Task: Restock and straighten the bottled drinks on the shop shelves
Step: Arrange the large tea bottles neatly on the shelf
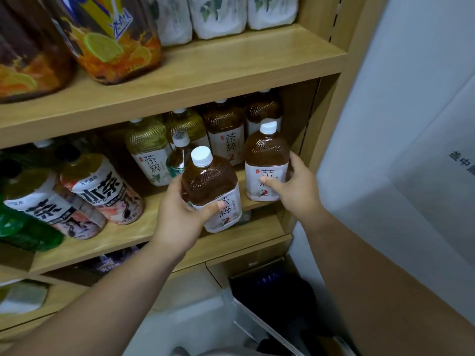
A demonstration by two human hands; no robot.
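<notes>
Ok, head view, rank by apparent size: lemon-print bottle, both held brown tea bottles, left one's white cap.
1. Lemon-print bottle, though nearest.
2. Left-hand tea bottle and right-hand tea bottle: alike.
3. White cap.

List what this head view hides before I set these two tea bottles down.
Head view:
- Fingers of the right hand: behind the right brown tea bottle it grips.
- Small teal-labelled bottle: mostly covered by the left brown tea bottle and the left hand holding it.
- Rear tea bottles: row depth lost in shadow under the upper shelf board.
- Large lemon-print bottles: tops cut by the frame edge, blurred.
- Bottom-shelf goods: blurred, shaded.
</notes>
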